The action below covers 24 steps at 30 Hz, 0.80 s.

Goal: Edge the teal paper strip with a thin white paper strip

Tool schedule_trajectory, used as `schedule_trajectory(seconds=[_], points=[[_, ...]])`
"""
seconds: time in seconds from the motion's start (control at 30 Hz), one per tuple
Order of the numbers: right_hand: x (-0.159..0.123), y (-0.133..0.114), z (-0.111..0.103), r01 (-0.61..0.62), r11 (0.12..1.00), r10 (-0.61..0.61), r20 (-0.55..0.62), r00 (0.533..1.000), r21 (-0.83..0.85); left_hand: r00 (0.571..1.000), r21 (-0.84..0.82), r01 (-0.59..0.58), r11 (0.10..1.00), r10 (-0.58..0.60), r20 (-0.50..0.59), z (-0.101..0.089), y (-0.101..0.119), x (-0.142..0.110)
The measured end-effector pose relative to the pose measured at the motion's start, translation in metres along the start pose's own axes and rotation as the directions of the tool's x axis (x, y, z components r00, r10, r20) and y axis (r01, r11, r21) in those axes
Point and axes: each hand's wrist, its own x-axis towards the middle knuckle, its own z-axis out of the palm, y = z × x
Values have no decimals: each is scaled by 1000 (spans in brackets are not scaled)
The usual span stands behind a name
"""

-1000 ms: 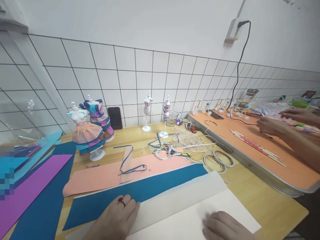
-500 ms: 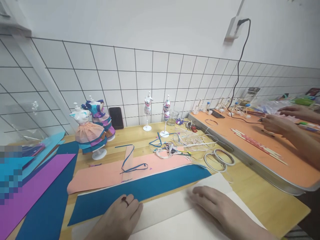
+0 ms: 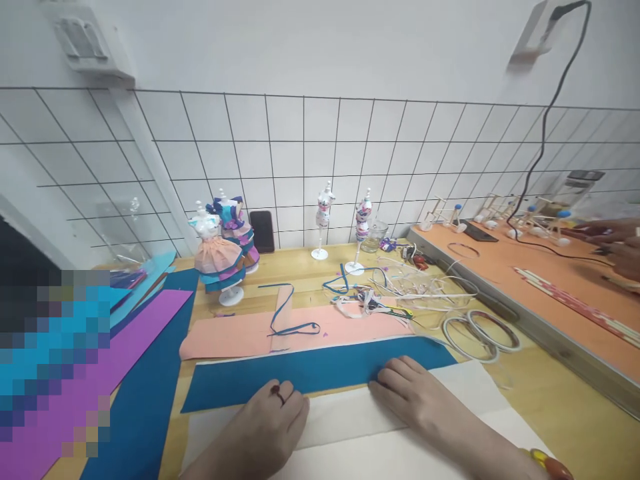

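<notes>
A white sheet (image 3: 350, 460), with a crease or fold line running across it, spreads in front of me. My left hand (image 3: 273, 427), with a dark ring on one finger, is closed at the sheet's far edge, its fingers curled. To the right, my right hand (image 3: 413, 397) bends its fingers over that same edge, pressed together. Both seem to grip the edge, though the fingertips are partly hidden. Just beyond lies a blue strip (image 3: 300, 373), touched or nearly touched by my fingers. A peach strip (image 3: 225, 337) lies behind it, with a thin blue ribbon (image 3: 295, 330) on top.
Two dressed mini mannequins (image 3: 217, 247) and two bare ones (image 3: 324, 210) stand near the tiled wall. A phone (image 3: 263, 231) leans there. Tape rolls (image 3: 493, 331) and tangled ribbons lie right. Purple sheets (image 3: 145, 333) are left. Another person's hand (image 3: 623, 243) works at the orange table.
My view has swung right-to-left, so everything sits further right in it. My right hand, blurred before, now rests at the white sheet's far edge. The left hand stays at the sheet.
</notes>
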Motion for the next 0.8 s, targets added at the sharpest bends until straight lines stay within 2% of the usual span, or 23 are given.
schedule_trajectory(seconds=[0.1,0.27,0.57,0.8], points=[[-3,1,1,24,1000,-24,3,1000,0,1000,8,7,1000,-7,12,1,1,-2],[-8,4,5,-23,1000,23,16,1000,-13,1000,13,14,1000,-14,9,0,3,-3],[-16,5,10,-43,997,46,-47,998,56,999,12,44,999,-44,23,-2,5,-5],[-18,4,11,-99,991,99,-3,995,86,996,24,68,997,-66,-58,-3,5,-5]])
